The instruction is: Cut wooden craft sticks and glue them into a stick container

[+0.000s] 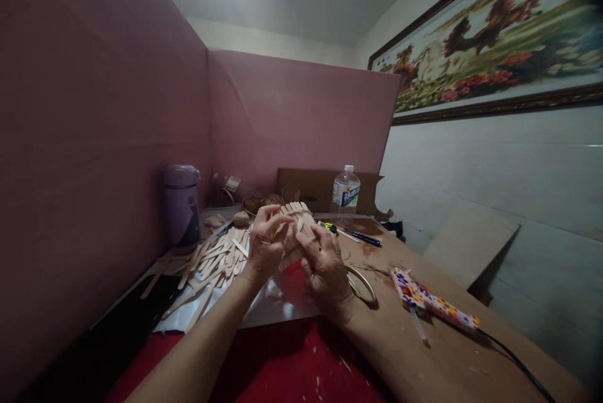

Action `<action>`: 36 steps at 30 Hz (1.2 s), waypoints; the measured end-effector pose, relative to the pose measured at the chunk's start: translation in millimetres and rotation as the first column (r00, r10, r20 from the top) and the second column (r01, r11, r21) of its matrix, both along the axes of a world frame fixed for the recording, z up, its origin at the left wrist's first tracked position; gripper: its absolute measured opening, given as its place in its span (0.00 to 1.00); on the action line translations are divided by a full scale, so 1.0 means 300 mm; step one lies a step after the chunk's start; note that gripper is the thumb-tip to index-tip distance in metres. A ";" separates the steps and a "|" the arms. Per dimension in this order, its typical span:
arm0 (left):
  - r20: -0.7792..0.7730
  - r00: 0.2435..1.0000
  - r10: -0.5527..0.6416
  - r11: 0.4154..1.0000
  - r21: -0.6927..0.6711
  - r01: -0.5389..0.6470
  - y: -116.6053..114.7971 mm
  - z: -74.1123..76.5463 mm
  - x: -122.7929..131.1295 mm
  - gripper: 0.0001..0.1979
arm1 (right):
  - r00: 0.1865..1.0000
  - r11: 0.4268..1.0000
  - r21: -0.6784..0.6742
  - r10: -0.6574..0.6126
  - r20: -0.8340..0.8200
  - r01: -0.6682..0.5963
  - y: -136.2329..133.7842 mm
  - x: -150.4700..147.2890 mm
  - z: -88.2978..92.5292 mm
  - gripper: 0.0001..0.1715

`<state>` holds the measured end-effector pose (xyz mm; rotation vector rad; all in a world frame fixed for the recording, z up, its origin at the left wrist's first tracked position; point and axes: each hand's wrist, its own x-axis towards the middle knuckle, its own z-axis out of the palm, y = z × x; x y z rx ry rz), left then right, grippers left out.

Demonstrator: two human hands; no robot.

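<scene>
Two bare hands at work over a table [499, 359]. A panel of flat wooden sticks [304, 208] stands tilted between the hands, above the near edge of a white sheet [257, 314]. The right hand [326, 268] is partly closed, thumb and fingers gripping the panel at its right side. The left hand [269, 243] is half curled, its fingertips at the panel's left side; whether it pinches anything cannot be told. To the left, loose wooden sticks [221, 268] lie heaped on the sheet, with a purple flask [181, 211] on their far side. Just right of the right hand lies a golden ring [371, 293]; farther right, a flower-patterned glue gun [436, 304]. At the far side stands a clear bottle [346, 193] with a white cap.
</scene>
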<state>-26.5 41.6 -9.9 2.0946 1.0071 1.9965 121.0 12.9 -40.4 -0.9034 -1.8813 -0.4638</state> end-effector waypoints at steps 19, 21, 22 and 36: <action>-0.077 0.993 0.088 0.990 0.116 -0.078 0.007 -0.005 0.001 0.04 | 0.999 0.999 -0.044 0.015 -0.050 -0.017 0.004 -0.001 -0.007 0.25; -0.063 0.995 0.074 0.992 0.109 -0.067 0.012 -0.007 0.002 0.04 | 0.994 0.998 -0.061 0.025 -0.104 -0.032 0.003 -0.004 -0.009 0.25; -0.057 0.996 0.068 0.993 0.105 -0.062 0.015 -0.008 0.002 0.04 | 0.991 0.997 -0.067 0.031 -0.128 -0.039 0.003 -0.005 -0.010 0.25; -0.045 0.996 0.081 0.996 0.049 -0.078 0.014 -0.014 -0.004 0.04 | 0.999 0.999 0.017 0.038 0.011 -0.039 -0.002 -0.002 -0.009 0.19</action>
